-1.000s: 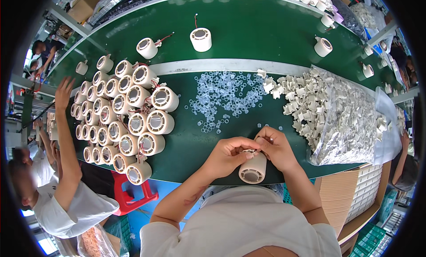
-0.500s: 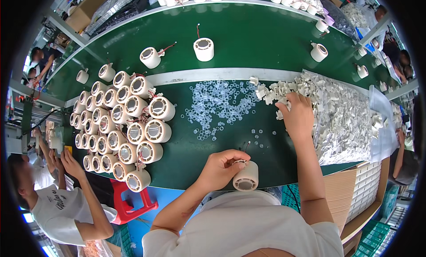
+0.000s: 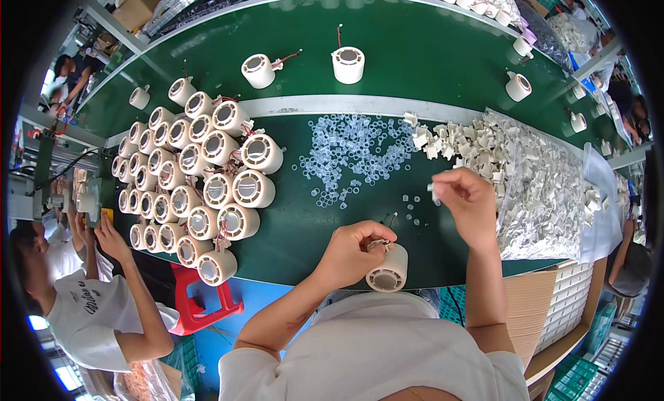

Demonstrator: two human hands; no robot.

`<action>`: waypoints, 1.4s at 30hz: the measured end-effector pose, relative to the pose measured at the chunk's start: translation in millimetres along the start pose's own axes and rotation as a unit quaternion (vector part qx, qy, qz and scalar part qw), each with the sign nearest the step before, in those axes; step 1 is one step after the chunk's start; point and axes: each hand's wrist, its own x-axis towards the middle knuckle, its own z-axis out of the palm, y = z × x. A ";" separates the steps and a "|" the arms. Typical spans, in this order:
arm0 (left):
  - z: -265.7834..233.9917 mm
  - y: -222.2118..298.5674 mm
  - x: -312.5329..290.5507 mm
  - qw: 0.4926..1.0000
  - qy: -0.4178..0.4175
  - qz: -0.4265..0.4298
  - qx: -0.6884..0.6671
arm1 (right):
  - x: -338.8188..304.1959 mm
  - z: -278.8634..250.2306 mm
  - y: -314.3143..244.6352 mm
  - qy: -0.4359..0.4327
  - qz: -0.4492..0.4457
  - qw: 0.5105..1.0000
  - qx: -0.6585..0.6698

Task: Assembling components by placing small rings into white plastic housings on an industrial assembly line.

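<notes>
At the bench's near edge, my left hand [image 3: 350, 256] is closed, thumb and fingers pinching the side of a cream cylindrical motor housing [image 3: 389, 271]. Its round slotted end faces me, and a thin wire sticks up behind my fingers. My right hand [image 3: 470, 206] is raised over the bench, its fingertips pinching a small white plastic clip [image 3: 434, 191]. Beyond it lies a heap of similar white clips [image 3: 460, 141], spilling out of a clear plastic bag [image 3: 539, 214]. Small translucent rings [image 3: 360, 152] are spread over the middle of the green bench.
Rows of cream motor housings [image 3: 185, 200] with red wires crowd the left side. Past a pale rail [image 3: 311, 105], a green belt [image 3: 429, 62] carries spaced housings. A red stool [image 3: 200, 304] and a co-worker [image 3: 104, 311] are at left; a cardboard box [image 3: 536, 304] stands at right.
My right hand has drawn back from the clip heap toward me and now holds one clip. My left hand stays on the housing. The whole view has shifted slightly.
</notes>
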 end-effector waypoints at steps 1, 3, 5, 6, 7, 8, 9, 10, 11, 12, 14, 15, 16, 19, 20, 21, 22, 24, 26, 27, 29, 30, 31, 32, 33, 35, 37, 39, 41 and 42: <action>-1.3 0.6 0.0 1.000 -0.003 0.000 0.002 | -9.5 1.1 0.6 -0.074 0.024 0.990 0.119; -1.9 0.8 0.5 1.000 -0.011 0.001 0.005 | -25.8 10.3 4.9 -0.116 0.036 0.979 0.162; -2.0 0.9 0.1 1.000 -0.014 0.000 0.005 | -39.6 20.7 9.2 -0.157 0.048 0.965 0.205; -2.0 1.3 -0.3 1.000 -0.011 -0.001 -0.003 | -46.5 25.7 11.8 -0.147 0.049 0.966 0.208; -1.9 1.2 0.1 1.000 -0.009 -0.001 -0.012 | -52.2 30.4 15.4 -0.136 0.050 0.967 0.211; -1.8 1.0 0.4 1.000 -0.006 -0.002 -0.020 | -56.3 34.1 18.4 -0.125 0.051 0.968 0.214; -1.8 0.5 0.9 1.000 -0.003 -0.002 -0.029 | -57.9 36.3 20.5 -0.114 0.052 0.968 0.217; -2.1 0.4 0.7 1.000 -0.002 -0.003 -0.029 | -58.1 37.7 21.4 -0.115 0.053 0.968 0.217; -2.4 0.2 0.8 0.999 -0.002 0.011 -0.030 | -58.2 38.6 22.2 -0.115 0.012 0.976 0.186; -2.5 0.0 0.8 0.999 -0.003 0.025 -0.031 | -58.3 39.3 22.8 -0.114 -0.028 0.981 0.155; -2.3 -0.6 0.1 0.998 -0.006 0.053 -0.032 | -58.5 40.2 23.0 -0.111 -0.110 0.983 0.092; -2.3 -0.8 0.3 0.998 -0.006 0.053 -0.032 | -57.8 40.5 22.1 -0.111 -0.110 0.983 0.093; -2.3 -1.1 0.3 0.998 -0.009 0.046 -0.053 | -57.2 40.6 20.1 -0.112 -0.126 0.984 0.065; -2.7 -1.8 -0.4 0.993 -0.016 0.025 -0.116 | -55.1 40.7 14.9 -0.114 -0.172 0.978 -0.017; -3.0 -0.2 -0.1 0.993 -0.017 0.024 -0.116 | -54.2 40.6 14.9 -0.113 -0.172 0.978 -0.017; -3.6 3.8 0.1 0.991 -0.023 0.016 -0.131 | -53.4 40.5 15.1 -0.121 -0.182 0.975 -0.032; -4.4 8.5 0.3 0.989 -0.029 0.007 -0.145 | -52.5 40.5 15.3 -0.129 -0.191 0.972 -0.047; -6.1 13.4 0.7 0.984 -0.041 -0.010 -0.174 | -50.4 40.5 16.0 -0.145 -0.210 0.964 -0.077; -8.5 9.9 -1.8 0.989 -0.034 -0.012 -0.146 | -47.2 39.7 15.4 -0.161 -0.180 0.968 -0.069; -9.4 6.6 -2.9 0.993 -0.030 -0.013 -0.117 | -42.5 38.2 15.6 -0.161 -0.181 0.968 -0.069; -10.8 1.5 -7.0 0.998 -0.021 -0.015 -0.060 | -25.3 35.3 17.6 -0.111 -0.140 0.984 -0.024; -9.8 -0.3 -8.1 0.998 -0.023 -0.013 -0.059 | -13.1 33.6 20.2 -0.060 -0.110 0.991 -0.037; -8.4 -2.3 -10.5 0.999 -0.021 -0.014 -0.042 | 0.2 32.4 23.6 -0.009 -0.081 0.995 -0.050; -6.9 -3.7 -13.8 0.999 -0.019 -0.016 -0.024 | 13.4 31.5 28.9 -0.006 -0.082 0.995 -0.049; -5.8 -4.7 -17.0 1.000 -0.016 -0.016 -0.005 | 27.0 31.3 34.8 0.017 -0.097 0.991 -0.093; -5.6 -3.7 -22.9 1.000 -0.011 -0.014 0.015 | 39.4 32.8 40.9 0.042 -0.115 0.983 -0.136; -6.7 5.1 -31.4 0.989 -0.018 -0.008 0.145 | 46.4 34.8 43.6 0.008 -0.091 0.978 -0.188; -7.3 11.9 -34.7 0.962 -0.025 -0.001 0.272 | 51.5 33.9 43.9 -0.024 -0.065 0.968 -0.240; -7.9 11.2 -36.9 0.957 -0.031 0.018 0.289 | 51.5 33.7 43.2 -0.033 -0.077 0.969 -0.234; -8.0 10.3 -36.8 0.951 -0.040 0.036 0.305 | 50.4 32.3 43.2 -0.039 -0.086 0.969 -0.229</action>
